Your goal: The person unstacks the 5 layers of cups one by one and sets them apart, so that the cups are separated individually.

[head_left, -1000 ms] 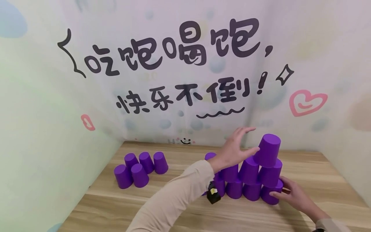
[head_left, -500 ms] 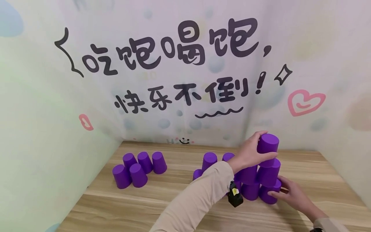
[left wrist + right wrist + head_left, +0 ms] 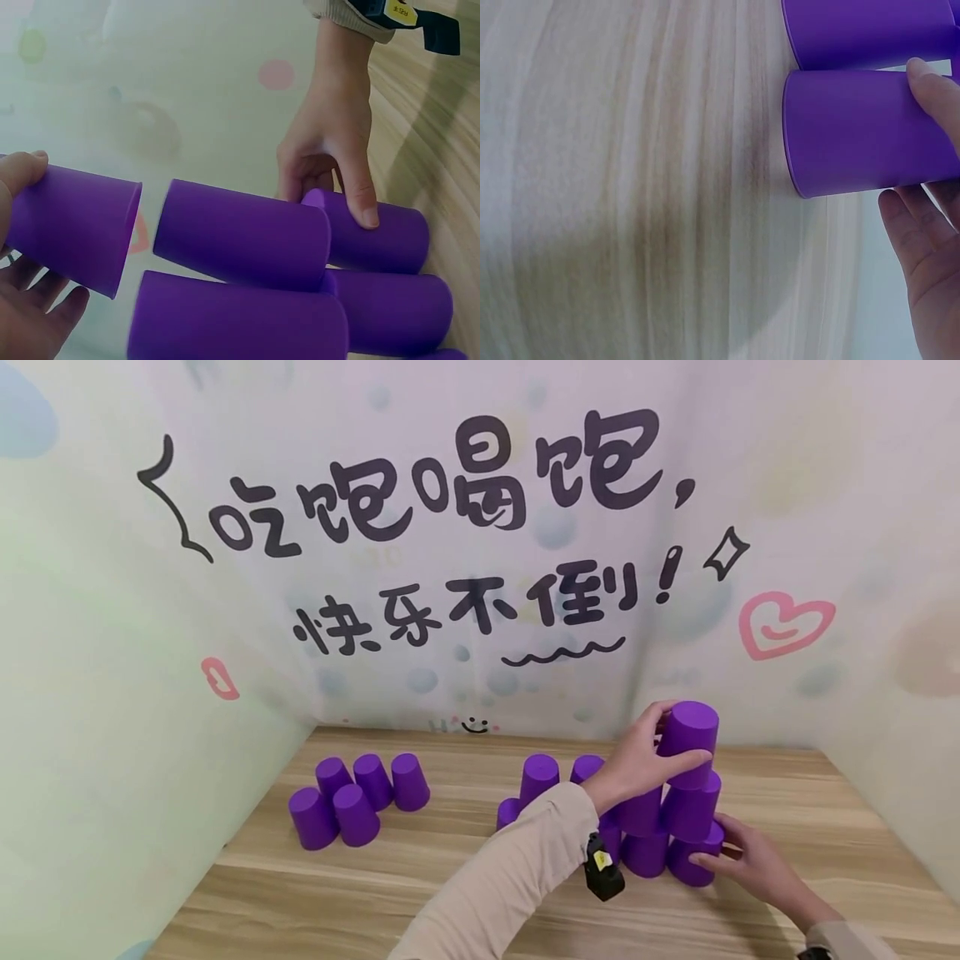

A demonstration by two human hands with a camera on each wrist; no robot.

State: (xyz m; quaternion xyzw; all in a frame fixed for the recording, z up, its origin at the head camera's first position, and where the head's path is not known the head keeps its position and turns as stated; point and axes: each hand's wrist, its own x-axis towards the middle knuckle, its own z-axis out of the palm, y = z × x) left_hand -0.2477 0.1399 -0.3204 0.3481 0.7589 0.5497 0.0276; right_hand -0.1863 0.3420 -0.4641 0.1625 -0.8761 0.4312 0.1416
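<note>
Purple cups stand upside down in a stacked pyramid at the right of the head view. My left hand [image 3: 637, 762] grips the topmost cup [image 3: 693, 722], thumb in front and fingers behind. In the left wrist view a gap shows between the rim of this held cup [image 3: 71, 225] and the second-row cup [image 3: 240, 232]. At the bottom right corner, my right hand [image 3: 761, 864] holds the end cup [image 3: 693, 860] of the base row between thumb and fingers. The right wrist view shows that base cup [image 3: 862, 131] with its rim at the tabletop. My left forearm hides part of the pyramid.
Several more upside-down purple cups [image 3: 358, 817] stand in a loose group on the left of the wooden table [image 3: 315, 902]. A printed cloth wall [image 3: 420, 693] with large black characters rises at the table's back edge, and pale walls flank both sides.
My left hand has moved right and closed round the top cup, which has risen slightly. The right hand keeps its place at the bottom corner cup.
</note>
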